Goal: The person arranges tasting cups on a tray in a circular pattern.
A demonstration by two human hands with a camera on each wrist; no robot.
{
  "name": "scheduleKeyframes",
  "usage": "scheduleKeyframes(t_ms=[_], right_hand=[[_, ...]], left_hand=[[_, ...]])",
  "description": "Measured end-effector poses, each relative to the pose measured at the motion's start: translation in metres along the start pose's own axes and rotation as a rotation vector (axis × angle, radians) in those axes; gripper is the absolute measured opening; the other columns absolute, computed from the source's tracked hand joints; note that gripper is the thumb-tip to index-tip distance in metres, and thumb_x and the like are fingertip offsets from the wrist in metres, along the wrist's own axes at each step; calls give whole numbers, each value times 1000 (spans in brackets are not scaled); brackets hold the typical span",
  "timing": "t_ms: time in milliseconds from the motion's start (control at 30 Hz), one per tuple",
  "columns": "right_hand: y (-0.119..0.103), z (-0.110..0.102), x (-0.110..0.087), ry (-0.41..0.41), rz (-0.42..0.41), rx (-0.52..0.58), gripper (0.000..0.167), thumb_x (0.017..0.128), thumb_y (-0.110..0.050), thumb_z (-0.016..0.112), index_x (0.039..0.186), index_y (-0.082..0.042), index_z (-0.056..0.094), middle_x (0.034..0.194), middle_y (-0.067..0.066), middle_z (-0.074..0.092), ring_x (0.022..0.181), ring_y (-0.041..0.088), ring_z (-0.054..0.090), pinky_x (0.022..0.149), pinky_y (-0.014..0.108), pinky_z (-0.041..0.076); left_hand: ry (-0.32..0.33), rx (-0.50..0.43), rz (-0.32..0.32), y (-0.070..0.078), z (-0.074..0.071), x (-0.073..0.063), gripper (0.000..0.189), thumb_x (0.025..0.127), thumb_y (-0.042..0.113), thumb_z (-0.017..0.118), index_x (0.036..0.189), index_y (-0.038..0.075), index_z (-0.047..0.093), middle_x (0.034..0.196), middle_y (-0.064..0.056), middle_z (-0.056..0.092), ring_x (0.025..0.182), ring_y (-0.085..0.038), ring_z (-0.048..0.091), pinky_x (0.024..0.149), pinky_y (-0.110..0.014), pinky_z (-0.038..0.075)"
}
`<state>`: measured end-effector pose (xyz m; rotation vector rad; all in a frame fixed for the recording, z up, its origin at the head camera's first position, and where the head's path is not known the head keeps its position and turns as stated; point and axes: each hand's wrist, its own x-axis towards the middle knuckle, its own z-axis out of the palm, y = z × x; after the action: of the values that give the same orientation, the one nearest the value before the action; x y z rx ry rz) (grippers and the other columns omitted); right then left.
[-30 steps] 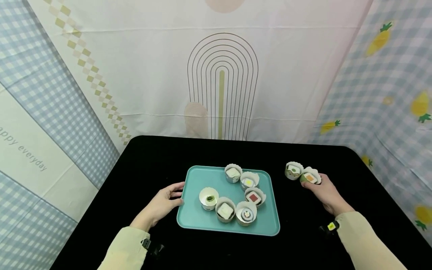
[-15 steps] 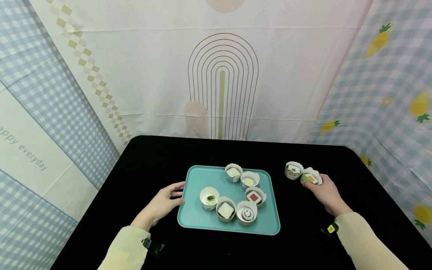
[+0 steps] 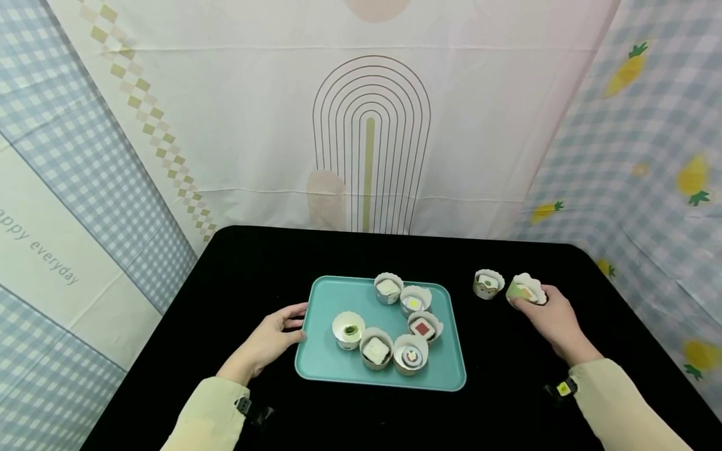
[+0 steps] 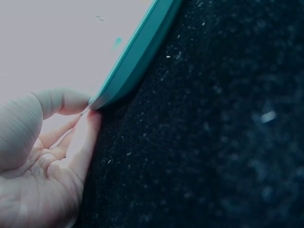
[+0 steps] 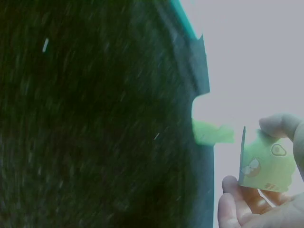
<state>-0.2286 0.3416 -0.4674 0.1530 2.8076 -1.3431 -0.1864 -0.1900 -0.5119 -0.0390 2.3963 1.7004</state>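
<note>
In the head view, my right hand (image 3: 558, 319) grips a green paper baking cup (image 3: 517, 290) with a scalloped rim. A small white piece with an orange top shows inside this tilted cup. The right wrist view shows thumb and fingers on either side of its printed wall (image 5: 266, 166). Just left of it stands a second paper cup (image 3: 487, 285) with a green-topped white piece. My left hand (image 3: 265, 347) pinches the left rim of a teal tray (image 3: 324, 300); the left wrist view shows thumb and fingertips meeting at that rim (image 4: 128, 61).
Several filled paper cups stand on the tray, among them one with a green piece (image 3: 346, 329), one with a red-topped piece (image 3: 424, 327) and one with a round swirl (image 3: 410, 356). A black table (image 3: 254, 263) lies beneath, with a patterned cloth (image 3: 254, 125) behind it.
The right hand has moved slightly right with the green paper cup, which has come away from the cup beside it and tilted. The left hand has stayed at the tray.
</note>
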Motion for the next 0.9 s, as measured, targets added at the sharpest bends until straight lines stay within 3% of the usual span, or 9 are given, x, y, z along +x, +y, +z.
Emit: scheduleKeyframes(t_ms=[133,367,567,900], right_hand=[[-17,-1,-8,-38,-31,17,86,93,-50,59,144,10,25,135,30,38,111,39,49,77,40,52],[-53,13,-21,-2,-132,-9,82,91,-48,62,145,5,30,134,27,43,112,37,51,80,41,51],[-79,28,-27,-98,-146,11,84,88,-51,65,146,-1,31,132,22,44,109,34,54,79,39,54],[-125,74,-36,-255,-228,26,71,86,-44,72,139,-9,41,121,13,53,100,24,60,77,37,55]], left_hand=[[-10,-4,-2,1,0,-1,58,89,7,67,142,24,50,131,-1,55,115,-20,56,94,-47,49],[-20,-21,-1,1,-1,-1,58,90,7,67,142,24,49,127,-3,57,110,-19,59,93,-46,50],[-5,0,-5,2,0,0,58,89,7,67,142,24,50,130,-1,56,115,-20,56,93,-46,49],[9,11,-4,1,1,0,58,89,6,67,141,24,50,131,-1,55,116,-20,55,92,-45,50]])
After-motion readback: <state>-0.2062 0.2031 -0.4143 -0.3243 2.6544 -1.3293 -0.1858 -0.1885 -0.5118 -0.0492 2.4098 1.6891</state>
